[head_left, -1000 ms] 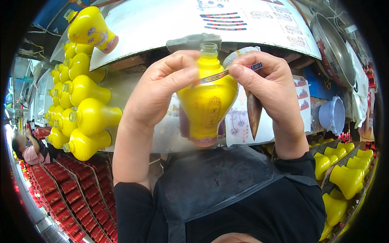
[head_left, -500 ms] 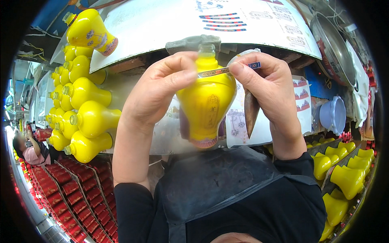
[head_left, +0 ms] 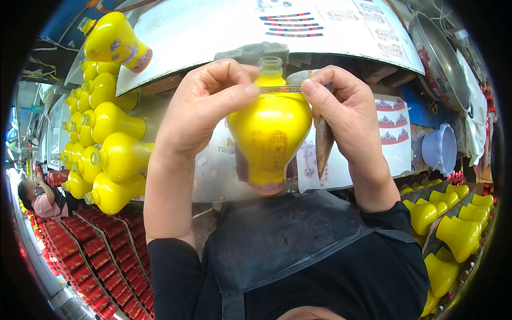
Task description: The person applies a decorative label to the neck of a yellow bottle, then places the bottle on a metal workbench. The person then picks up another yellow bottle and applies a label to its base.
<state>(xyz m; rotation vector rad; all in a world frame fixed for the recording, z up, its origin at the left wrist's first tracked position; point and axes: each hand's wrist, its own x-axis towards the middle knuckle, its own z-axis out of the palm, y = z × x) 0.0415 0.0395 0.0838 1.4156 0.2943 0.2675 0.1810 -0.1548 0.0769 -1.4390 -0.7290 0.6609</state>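
Observation:
A yellow bottle [head_left: 271,125] with a clear glass neck stands in front of me, a faint printed panel on its body and a pink patterned band at its foot. Across its shoulder, just below the neck, a narrow patterned decal strip [head_left: 280,89] is stretched level. My left hand [head_left: 216,104] pinches the strip's left end between thumb and fingers. The other end is pinched by my right hand [head_left: 344,109]. Beneath that hand a brown pointed tool [head_left: 323,146] hangs tip toward me; how it is held is partly hidden.
More decal strips [head_left: 292,24] lie on the white board [head_left: 213,32] beyond. Several yellow bottles [head_left: 114,122] crowd the left side, one decorated [head_left: 118,42]. Pink decal sheets [head_left: 392,120], a lavender tub [head_left: 439,149] and racked yellow bottles [head_left: 458,237] are at right; red boxes [head_left: 90,256] lower left.
Both hands have drawn the strip up slightly; it was tilted and now lies level nearer the neck. The right hand has shifted a little left, the pointed tool moving with it.

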